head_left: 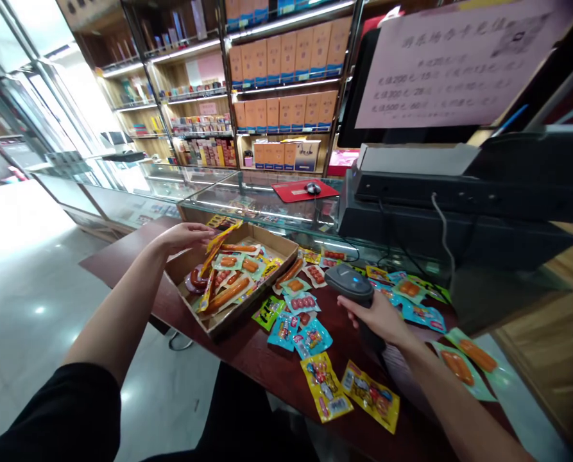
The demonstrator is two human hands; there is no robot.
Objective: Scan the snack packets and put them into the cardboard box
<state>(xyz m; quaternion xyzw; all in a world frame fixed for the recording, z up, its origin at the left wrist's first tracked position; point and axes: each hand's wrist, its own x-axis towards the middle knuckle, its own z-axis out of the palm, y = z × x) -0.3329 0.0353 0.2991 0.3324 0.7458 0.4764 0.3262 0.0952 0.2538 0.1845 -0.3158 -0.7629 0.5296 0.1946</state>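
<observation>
My left hand (185,237) is closed on the upper end of a yellow snack packet (222,240) over the left side of an open cardboard box (286,249). Inside the box lie packed sausages (228,294) and several small clear and yellow packets. In my right hand (380,317) is a dark barcode scanner (350,282) with a blue light on top, its head pointing up and left. Around it on the table are blue packets (314,337), a green packet (268,312), clear sausage packets (301,303) and two yellow packets (325,387) near the front edge.
Behind the brown table (248,356) runs a glass display counter (248,196) with a mouse (312,188) on a red pad. At right stands a black cash-register machine (440,199) with a hanging cable. Shelves of orange boxes (286,58) line the back.
</observation>
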